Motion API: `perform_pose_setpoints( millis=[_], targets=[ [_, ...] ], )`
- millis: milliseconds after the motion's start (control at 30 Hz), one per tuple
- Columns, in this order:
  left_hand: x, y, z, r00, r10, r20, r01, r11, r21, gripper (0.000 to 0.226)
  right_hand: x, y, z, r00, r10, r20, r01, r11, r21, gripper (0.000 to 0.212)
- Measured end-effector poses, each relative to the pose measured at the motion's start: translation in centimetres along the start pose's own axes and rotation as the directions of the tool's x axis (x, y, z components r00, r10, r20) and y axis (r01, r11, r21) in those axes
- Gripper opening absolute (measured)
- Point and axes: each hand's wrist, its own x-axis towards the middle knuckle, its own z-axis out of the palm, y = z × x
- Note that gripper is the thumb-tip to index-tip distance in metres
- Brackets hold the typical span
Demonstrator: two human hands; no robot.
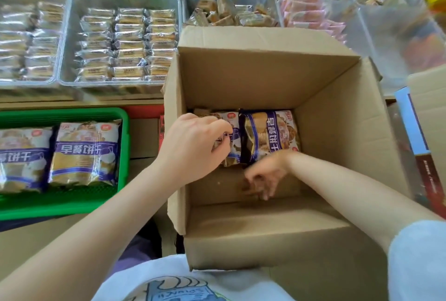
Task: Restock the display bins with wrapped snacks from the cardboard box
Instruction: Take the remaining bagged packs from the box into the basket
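Observation:
An open cardboard box (265,78) stands in front of me. At its bottom stand two purple and gold biscuit packs, a left pack (233,140) and a right pack (270,134). My left hand (193,142) reaches in and its curled fingers grip the left pack at its top. My right hand (264,177) hangs lower in the box beside the packs, fingers loosely curled near the bare floor, holding nothing I can see. A green basket (125,156) at the left holds two more of the same packs (84,153).
Clear display bins (120,42) with rows of small wrapped snacks fill the shelf behind the box. More bins with brown (229,13) and pink (306,11) packets stand at the back right. A blue and red carton (420,146) sits right of the box.

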Motion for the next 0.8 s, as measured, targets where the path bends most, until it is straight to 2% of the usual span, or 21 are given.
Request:
perform_pose_setpoints(
  millis=[67,133,200,233,267,300,333,400,433,467,500,533,567,667,800],
  targets=[
    [-0.1,0.0,0.0,0.999,-0.031,-0.026,0.031,1.0,-0.006,0.038,-2.6,-2.9,0.2,0.943,-0.324,0.072,0.307,0.935,0.178,0.036],
    [-0.5,0.1,-0.5,0.995,-0.086,-0.048,0.082,0.993,-0.083,0.06,-5.4,-5.1,0.4,0.805,-0.582,0.116,0.499,0.77,0.398,0.046],
    [-0.9,0.3,-1.5,0.979,-0.19,-0.075,0.155,0.931,-0.331,0.072,-8.4,-7.2,1.3,0.576,-0.803,0.149,0.591,0.536,0.602,0.05],
    [-1.0,0.3,-2.0,0.965,-0.254,-0.064,0.19,0.847,-0.497,0.075,-10.0,-8.3,2.1,0.456,-0.878,0.146,0.619,0.431,0.656,0.051],
    [-0.8,0.3,-2.7,0.95,-0.31,-0.038,0.211,0.727,-0.653,0.076,-11.5,-9.4,3.1,0.368,-0.921,0.127,0.664,0.356,0.658,0.052],
    [-0.6,0.0,-3.4,0.935,-0.354,0.0,0.224,0.589,-0.776,0.074,-13.0,-10.5,4.3,0.324,-0.943,0.082,0.733,0.305,0.608,0.056],
    [-0.4,-0.3,-4.2,0.92,-0.388,0.048,0.236,0.452,-0.86,0.067,-14.3,-11.6,5.8,0.312,-0.95,-0.001,0.826,0.271,0.494,0.06],
    [0.0,-1.5,-6.2,0.879,-0.451,0.153,0.282,0.234,-0.93,0.047,-15.8,-14.0,8.4,0.292,-0.905,-0.308,0.955,0.292,0.048,0.066],
    [0.0,-2.4,-7.2,0.861,-0.475,0.184,0.295,0.171,-0.94,0.04,-16.2,-15.3,9.6,0.216,-0.862,-0.46,0.91,0.349,-0.226,0.068],
    [-0.3,-3.3,-8.2,0.848,-0.492,0.195,0.296,0.137,-0.945,0.037,-16.2,-16.5,10.6,0.108,-0.835,-0.539,0.801,0.395,-0.451,0.072],
    [-0.7,-4.4,-9.0,0.839,-0.509,0.192,0.288,0.117,-0.95,0.035,-16.2,-17.9,11.6,0.022,-0.835,-0.55,0.69,0.411,-0.596,0.076],
    [-1.2,-5.7,-10.0,0.83,-0.527,0.183,0.277,0.104,-0.955,0.035,-16.0,-19.3,12.4,-0.011,-0.844,-0.536,0.629,0.41,-0.66,0.079],
    [-1.9,-7.3,-10.9,0.824,-0.538,0.178,0.265,0.089,-0.96,0.036,-15.8,-20.8,13.1,-0.005,-0.852,-0.524,0.617,0.409,-0.672,0.08],
    [-4.0,-12.8,-13.6,0.846,-0.496,0.195,0.259,0.062,-0.964,0.047,-14.5,-25.9,14.0,0.064,-0.826,-0.56,0.67,0.452,-0.589,0.072],
    [-7.7,-21.5,-17.6,0.855,-0.471,0.219,0.286,0.076,-0.955,0.045,-11.5,-35.0,14.5,0.171,-0.761,-0.626,0.728,0.526,-0.44,0.05]
  ],
)
